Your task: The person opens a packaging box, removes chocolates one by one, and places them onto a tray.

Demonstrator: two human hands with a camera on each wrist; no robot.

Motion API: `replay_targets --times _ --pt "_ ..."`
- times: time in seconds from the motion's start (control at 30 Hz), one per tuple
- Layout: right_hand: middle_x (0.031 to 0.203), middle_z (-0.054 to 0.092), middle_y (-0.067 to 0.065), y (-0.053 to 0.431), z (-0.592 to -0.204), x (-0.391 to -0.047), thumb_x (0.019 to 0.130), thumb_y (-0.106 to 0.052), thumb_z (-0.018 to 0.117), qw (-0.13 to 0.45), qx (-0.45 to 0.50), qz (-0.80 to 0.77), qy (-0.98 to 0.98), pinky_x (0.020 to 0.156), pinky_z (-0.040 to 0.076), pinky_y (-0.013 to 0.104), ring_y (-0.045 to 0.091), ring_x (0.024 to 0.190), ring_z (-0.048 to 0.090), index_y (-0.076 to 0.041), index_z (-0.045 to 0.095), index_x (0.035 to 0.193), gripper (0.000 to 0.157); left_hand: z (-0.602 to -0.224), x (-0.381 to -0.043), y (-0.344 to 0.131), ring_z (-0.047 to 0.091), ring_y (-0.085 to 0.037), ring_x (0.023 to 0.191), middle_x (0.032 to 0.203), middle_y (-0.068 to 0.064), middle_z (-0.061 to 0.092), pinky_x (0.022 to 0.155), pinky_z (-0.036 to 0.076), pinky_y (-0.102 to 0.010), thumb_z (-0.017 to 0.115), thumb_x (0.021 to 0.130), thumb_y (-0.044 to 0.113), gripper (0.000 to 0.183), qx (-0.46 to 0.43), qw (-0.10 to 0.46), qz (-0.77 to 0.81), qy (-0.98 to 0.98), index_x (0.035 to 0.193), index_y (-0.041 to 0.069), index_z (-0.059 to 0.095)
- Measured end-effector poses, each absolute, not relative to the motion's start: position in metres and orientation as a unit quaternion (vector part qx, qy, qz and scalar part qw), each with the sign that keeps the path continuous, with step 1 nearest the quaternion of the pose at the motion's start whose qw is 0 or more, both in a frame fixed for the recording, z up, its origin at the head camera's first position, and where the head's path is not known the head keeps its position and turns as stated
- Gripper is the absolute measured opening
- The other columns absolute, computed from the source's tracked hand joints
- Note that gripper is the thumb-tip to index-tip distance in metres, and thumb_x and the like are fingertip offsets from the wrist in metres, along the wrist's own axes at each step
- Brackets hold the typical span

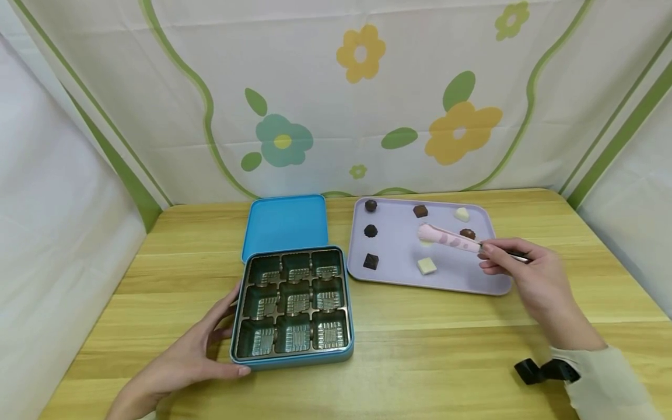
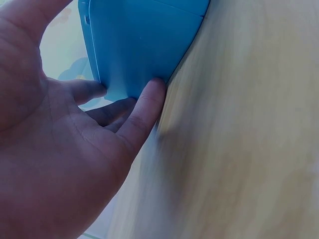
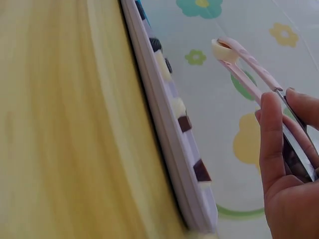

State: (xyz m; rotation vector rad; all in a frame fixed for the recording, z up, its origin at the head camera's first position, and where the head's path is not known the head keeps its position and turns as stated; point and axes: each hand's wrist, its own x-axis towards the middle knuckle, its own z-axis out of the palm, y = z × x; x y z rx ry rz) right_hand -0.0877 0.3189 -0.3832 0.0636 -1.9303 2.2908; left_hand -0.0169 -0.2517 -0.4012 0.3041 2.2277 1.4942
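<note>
My left hand point(image 1: 186, 356) steadies a square blue tin point(image 1: 299, 360), its fingers against the left side and the thumb at the near left corner. In the left wrist view the fingertips point(image 2: 152, 92) touch the tin's blue wall. The tin's dark gold insert point(image 1: 297, 310) has several empty compartments. My right hand point(image 1: 532, 277) grips tongs point(image 1: 454, 239) with pink tips over a lavender tray point(image 1: 399, 274). Between those tips, in the right wrist view, a cream-coloured chocolate point(image 3: 222, 51) is pinched, raised off the tray.
Several dark, brown and white chocolates lie apart on the tray, among them a dark square one point(image 1: 370, 261) and a white square one point(image 1: 427, 266). A blue lid point(image 1: 286, 227) lies behind the tin. A floral cloth point(image 1: 325, 87) stands along the table's back edge.
</note>
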Motion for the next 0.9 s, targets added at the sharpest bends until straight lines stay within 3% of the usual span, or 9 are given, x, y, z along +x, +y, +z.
replay_targets --times 0.67,0.9 --pt "0.091 0.084 0.011 0.383 -0.405 -0.064 0.096 0.016 0.069 0.108 -0.023 0.777 -0.62 0.07 0.064 0.03 0.019 0.074 0.082 0.008 0.081 0.108 0.019 -0.4 -0.016 -0.252 0.034 -0.058 0.15 0.179 -0.022 0.009 0.099 0.055 -0.025 0.093 0.083 0.014 0.128 0.105 0.218 0.546 0.802 0.173 0.044 0.007" --pt "0.09 0.084 0.01 0.397 -0.409 -0.056 0.096 0.014 0.069 0.106 -0.053 0.773 -0.623 0.067 0.064 0.029 0.019 0.072 0.081 0.005 0.082 0.107 0.019 -0.399 -0.016 -0.252 0.036 -0.058 0.149 0.179 -0.023 0.009 0.099 0.056 -0.025 0.093 0.083 0.014 0.128 0.11 0.217 0.545 0.802 0.173 0.044 0.007"
